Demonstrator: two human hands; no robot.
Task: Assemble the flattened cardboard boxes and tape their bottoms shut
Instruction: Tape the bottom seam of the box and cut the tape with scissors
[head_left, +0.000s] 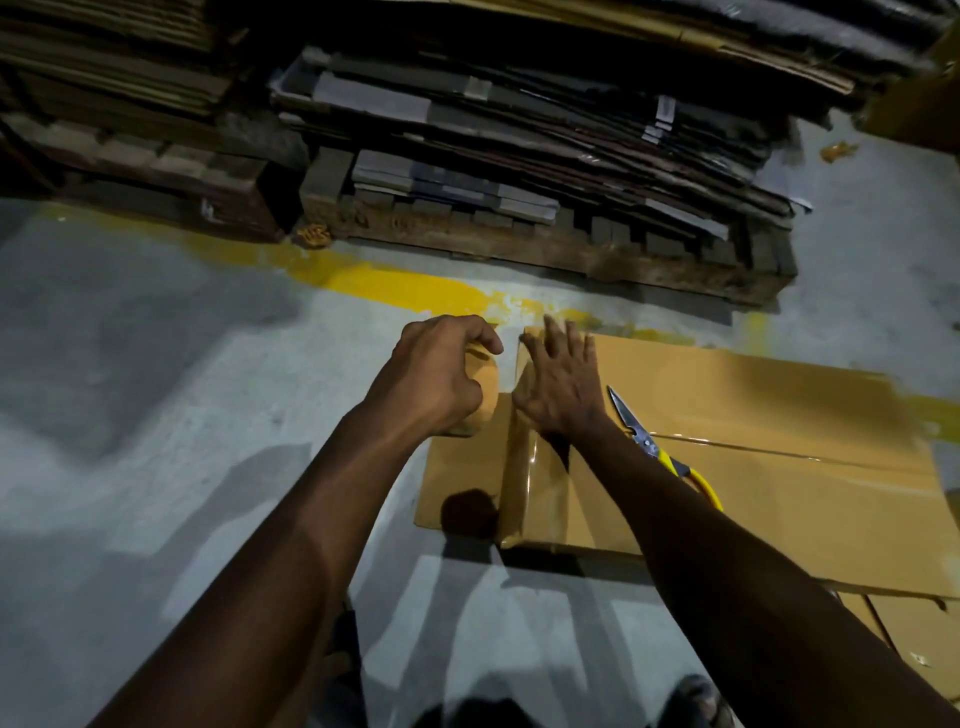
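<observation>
Dim concrete floor (156, 364), left hand (441, 371) gripping half-hidden tape roll (485, 387), right hand (563, 387) spread flat on box (779, 478)

matt brown cardboard box (753, 415), glossy tape strip (530, 467); scissors (660, 447) w/ metal blades, yellow plastic handles; rough concrete floor (156, 364).

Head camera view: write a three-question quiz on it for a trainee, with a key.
1. True or false: the left hand grips the tape roll.
2. The scissors lie: A) on the cardboard box; B) on the bare floor; C) on a pallet.
3. Which hand lies flat, fingers spread, on the cardboard box?

Key: 1 true; 2 A; 3 the right hand.
</observation>
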